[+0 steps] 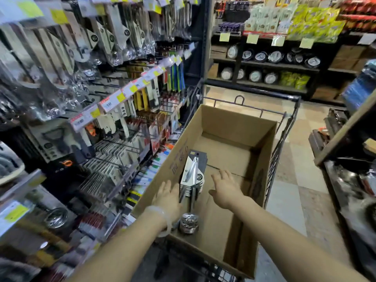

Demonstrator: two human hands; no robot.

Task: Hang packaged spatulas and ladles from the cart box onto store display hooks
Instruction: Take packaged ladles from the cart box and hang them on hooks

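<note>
1. ladles (192, 192) in card-backed packaging lie in a small bundle inside the cardboard box (230, 123), against its left wall, handles pointing away from the person and shiny bowls toward the near end.
2. box sits in a wire shopping cart (284, 123) in a store aisle; apart from the bundle its floor shows only bare cardboard.
3. left hand (168, 197) reaches into the box on the left side of the bundle, fingers straight and together, flat beside the packages and seemingly touching them; a clear bangle (162, 218) circles that wrist.
4. right hand (224, 188) hovers over the box just right of the bundle, fingers spread and relaxed, grasping nothing.
5. display hooks (114, 143) fill the rack left of the cart, carrying rows of packaged utensils, with pink-and-yellow price tags (110, 101) at their tips.
6. shelves (264, 64) of round tins and yellow-green packets stand across the aisle beyond the cart.
</note>
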